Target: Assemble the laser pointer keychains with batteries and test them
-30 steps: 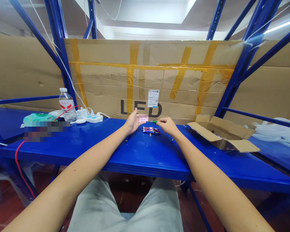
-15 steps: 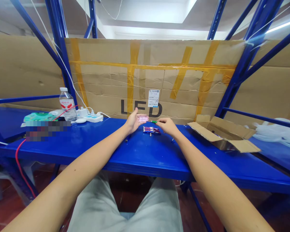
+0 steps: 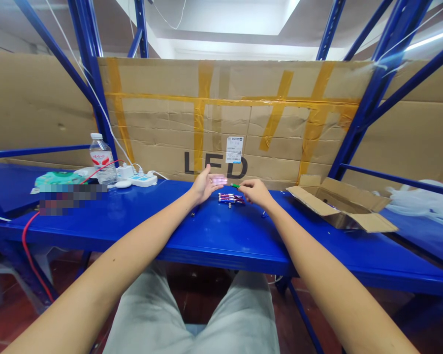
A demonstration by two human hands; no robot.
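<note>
Here my left hand [image 3: 205, 186] lies open, palm up, just over the table [image 3: 214, 236]; my right hand [image 3: 255, 191] pinches a small green piece [image 3: 235, 186] in its fingers [image 3: 244, 187], above the bundle of thin sticks [image 3: 231, 198].

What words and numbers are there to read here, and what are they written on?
"LED": big black letters on the cardboard sheet behind the bench.
Print on the white sticker on that cardboard: too small to read.
Red label on the water bottle: too small to read.
No writing shows on the small green piece pinched in the right hand.
</note>
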